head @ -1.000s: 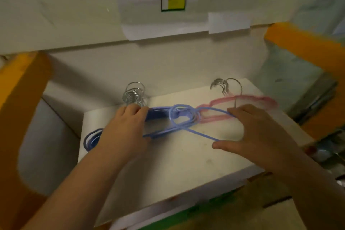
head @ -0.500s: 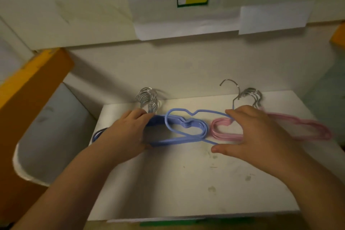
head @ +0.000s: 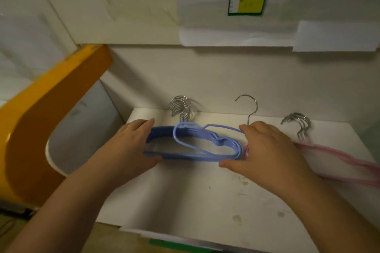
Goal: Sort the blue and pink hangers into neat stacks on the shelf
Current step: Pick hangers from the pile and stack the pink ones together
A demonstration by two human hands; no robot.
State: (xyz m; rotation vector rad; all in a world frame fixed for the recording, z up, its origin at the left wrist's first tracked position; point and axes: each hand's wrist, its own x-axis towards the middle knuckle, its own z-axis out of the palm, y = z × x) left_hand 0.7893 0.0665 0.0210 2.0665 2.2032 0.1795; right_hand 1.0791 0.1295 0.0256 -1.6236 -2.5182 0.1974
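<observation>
Since half a second ago: loose blue hanger (head: 205, 129) is now lying nearer over the blue stack (head: 191, 155). Right hand (head: 267, 150) is pinching that hanger at its neck, thumb stretching toward the stack's end. Left hand (head: 131, 146) is gripping the stack's other end, thumb beneath. Beyond the right hand, pink stack (head: 339, 156) is lying flat on the shelf (head: 205, 201). Above, a green-yellow label (head: 247, 2) is hanging.

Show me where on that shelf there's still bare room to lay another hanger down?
The near half of the white shelf, from the wrists to its front edge, lies bare. The back is crowded: blue hanger stack under the left hand, the right hand holding a loose blue hanger, pink hanger stack far right.
</observation>
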